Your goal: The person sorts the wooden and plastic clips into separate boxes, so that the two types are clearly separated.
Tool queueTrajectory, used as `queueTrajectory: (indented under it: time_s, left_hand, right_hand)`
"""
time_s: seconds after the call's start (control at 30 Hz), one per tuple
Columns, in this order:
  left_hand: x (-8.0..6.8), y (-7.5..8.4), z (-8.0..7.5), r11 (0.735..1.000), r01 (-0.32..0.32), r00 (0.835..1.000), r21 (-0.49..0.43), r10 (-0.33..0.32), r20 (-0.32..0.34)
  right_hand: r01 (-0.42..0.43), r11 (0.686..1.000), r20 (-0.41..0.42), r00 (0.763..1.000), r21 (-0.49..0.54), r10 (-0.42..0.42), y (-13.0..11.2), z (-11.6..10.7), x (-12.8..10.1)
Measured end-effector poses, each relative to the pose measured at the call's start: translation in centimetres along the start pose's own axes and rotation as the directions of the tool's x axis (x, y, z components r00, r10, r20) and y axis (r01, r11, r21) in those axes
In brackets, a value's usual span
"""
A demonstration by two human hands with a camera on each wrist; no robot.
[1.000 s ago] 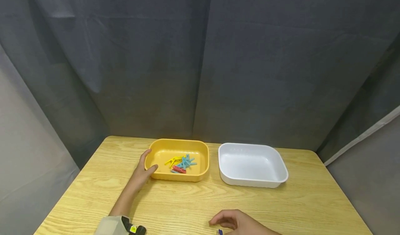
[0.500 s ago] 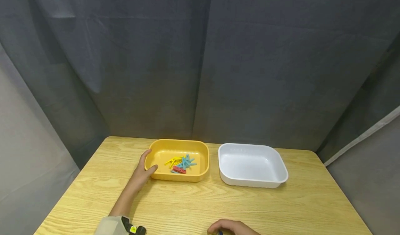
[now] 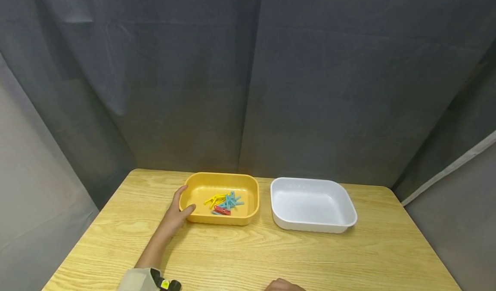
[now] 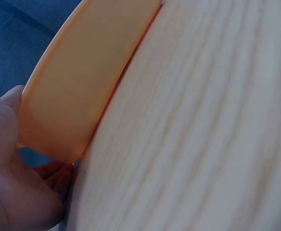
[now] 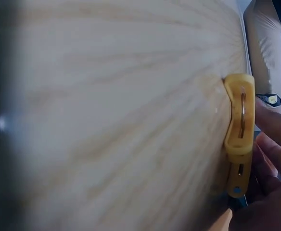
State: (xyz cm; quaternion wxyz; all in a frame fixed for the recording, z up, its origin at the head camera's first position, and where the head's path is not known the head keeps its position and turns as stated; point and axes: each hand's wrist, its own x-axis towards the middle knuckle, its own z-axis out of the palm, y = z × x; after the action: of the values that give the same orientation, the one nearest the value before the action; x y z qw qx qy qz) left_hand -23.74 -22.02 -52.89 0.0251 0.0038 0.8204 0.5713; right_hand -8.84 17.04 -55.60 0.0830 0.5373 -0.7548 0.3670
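Observation:
In the head view my left hand (image 3: 177,211) holds the left end of a yellow tray (image 3: 244,219), thumb over the near rim and fingers along the outer side. Inside lie several plastic clothespins (image 3: 229,201), yellow, light blue and red. The left wrist view has the tray's wall (image 4: 78,82) close, with the left hand (image 4: 15,178) at its corner. Only the knuckles of my right hand (image 3: 284,285) show at the bottom of the head view. In the right wrist view its curled fingers (image 5: 270,127) hold a slotted yellow plastic piece (image 5: 235,144) with a metal strip in it.
A white tray (image 3: 313,227) stands to the right of the yellow one, a narrow gap between them. Both are near the back of the wooden table (image 3: 221,256). Grey curtains (image 3: 186,88) hang behind and along both sides.
The right hand has drawn back toward the near edge, mostly out of the head view. A small dark blue bit seen by its fingers earlier is hidden there now. The left hand and trays stay put.

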Motion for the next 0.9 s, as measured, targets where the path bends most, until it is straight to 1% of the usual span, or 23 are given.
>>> queueTrajectory:
  time_s: [0.07, 0.1, 0.23, 0.3, 0.33, 0.43, 0.47, 0.53, 0.57, 0.6, 0.7, 0.9]
  left_hand:
    - [0.0, 0.0, 0.0, 1.000, 0.001, 1.000, 0.001, -0.001, 0.001]
    - [-0.1, 0.0, 0.0, 1.000, 0.000, 1.000, 0.000, 0.000, 0.000]
    - [-0.1, 0.0, 0.0, 1.000, -0.003, 1.000, 0.013, 0.003, -0.004]
    - [-0.1, 0.0, 0.0, 1.000, -0.003, 1.000, 0.020, 0.003, -0.008]
    - [-0.2, 0.0, 0.0, 1.000, -0.002, 1.000, 0.023, 0.002, -0.007]
    - [-0.2, -0.1, -0.1, 1.000, 0.001, 1.000, 0.012, -0.001, -0.005]
    - [-0.2, -0.1, -0.1, 1.000, 0.001, 1.000, 0.009, -0.001, -0.003]
    - [-0.2, -0.1, -0.1, 1.000, 0.003, 1.000, -0.006, -0.003, 0.001]
    - [-0.2, -0.1, -0.1, 1.000, 0.004, 1.000, -0.012, -0.004, 0.003]
    - [-0.2, -0.1, -0.1, 1.000, 0.005, 1.000, -0.016, -0.005, 0.006]
    - [-0.3, 0.0, -0.1, 1.000, 0.005, 1.000, -0.017, -0.005, 0.011]
    - [-0.3, 0.0, -0.1, 1.000, 0.004, 1.000, -0.007, -0.003, 0.009]
  right_hand:
    - [-0.022, 0.996, 0.020, 1.000, 0.088, 0.020, 0.3, 0.0, -0.2]
    - [-0.060, 0.985, 0.040, 0.998, 0.159, 0.054, 0.4, 0.0, -0.3]
    - [-0.081, 0.965, 0.051, 0.996, 0.249, 0.070, 0.9, 0.0, -0.5]
    - [-0.080, 0.963, 0.060, 0.996, 0.258, 0.066, 1.1, -0.2, -0.3]
    - [-0.044, 0.972, 0.054, 0.998, 0.229, 0.033, 1.2, -0.3, -0.3]
    - [-0.117, 0.940, 0.087, 0.992, 0.320, 0.094, 0.9, -0.7, 0.0]
    - [-0.143, 0.932, 0.101, 0.988, 0.334, 0.115, 0.8, -0.9, 0.1]
    - [-0.200, 0.908, 0.130, 0.978, 0.367, 0.163, 0.6, -1.3, 0.2]
    - [-0.236, 0.891, 0.139, 0.971, 0.389, 0.197, 0.5, -1.5, 0.3]
    - [-0.246, 0.889, 0.141, 0.968, 0.387, 0.206, 0.5, -1.6, 0.4]
    - [-0.302, 0.856, 0.159, 0.953, 0.420, 0.258, 0.3, -1.9, 0.6]
    - [-0.362, 0.825, 0.187, 0.932, 0.434, 0.310, 0.2, -2.3, 0.8]
